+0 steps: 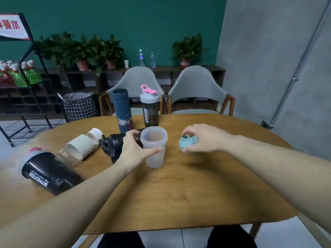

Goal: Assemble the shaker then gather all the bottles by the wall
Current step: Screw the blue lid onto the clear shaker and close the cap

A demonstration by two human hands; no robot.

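Observation:
A clear, lidless shaker cup [155, 140] stands upright near the middle of the wooden table [179, 190]. My left hand [132, 149] wraps around its left side. To its right a teal shaker lid [186, 142] rests on the table, with my right hand [204, 138] closed over it. A dark blue flask [122, 110] and a dark shaker with a grey lid and pink loop [150, 108] stand upright behind the cup. Lying on their sides at the left are a black bottle [112, 145], a clear bottle with a white sleeve [81, 146] and a black shaker [46, 171].
Two grey chairs [197, 88] stand at the table's far edge. Beyond them a low shelf holds potted plants [80, 49] and two water bottles [141, 58] against the green wall. A checked basket [78, 106] and a black metal rack [23, 83] stand at the left.

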